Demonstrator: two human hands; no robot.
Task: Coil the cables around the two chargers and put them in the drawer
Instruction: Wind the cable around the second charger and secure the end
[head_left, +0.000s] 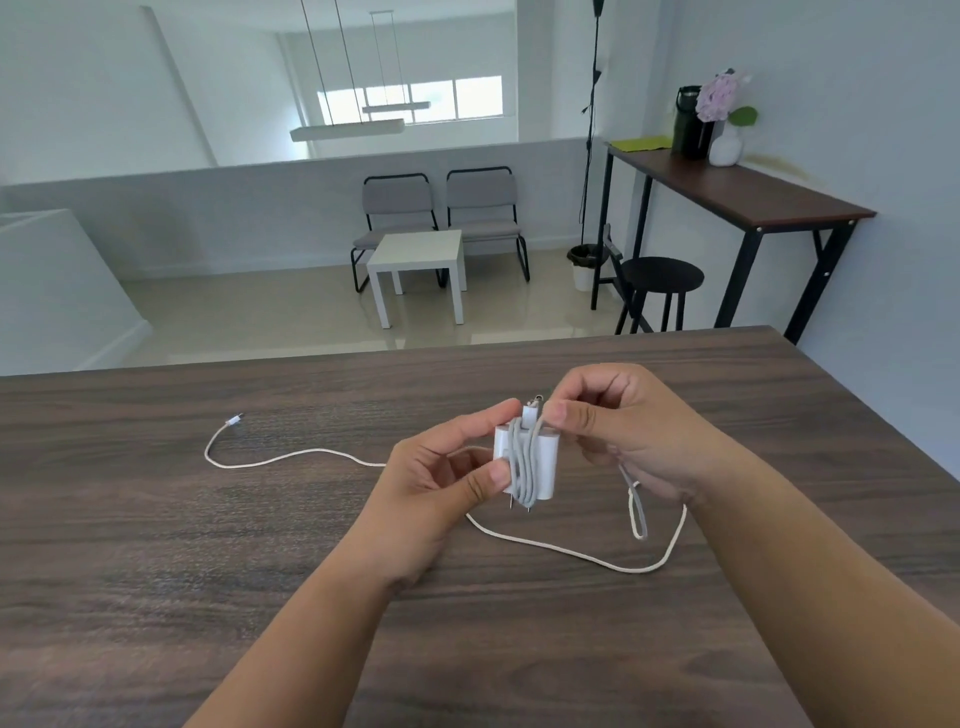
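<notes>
Above the dark wooden table (156, 545) I hold a white charger (546, 467), prongs pointing down, with several turns of grey cable (522, 467) wound around its middle. My left hand (441, 483) pinches the charger's left side between thumb and fingers. My right hand (623, 426) pinches the cable at the charger's top right, and a short loop of cable (638, 514) hangs from it. A second white cable (291, 457) lies loose on the table, running from a plug end (234, 420) at the left, behind my hands, to a curve at the right. No second charger or drawer shows.
The table's far edge (467, 345) runs across the middle of the view. Beyond it are two chairs (441, 208), a small white table (415, 260), a black stool (660, 280) and a high side table (753, 192) with a vase.
</notes>
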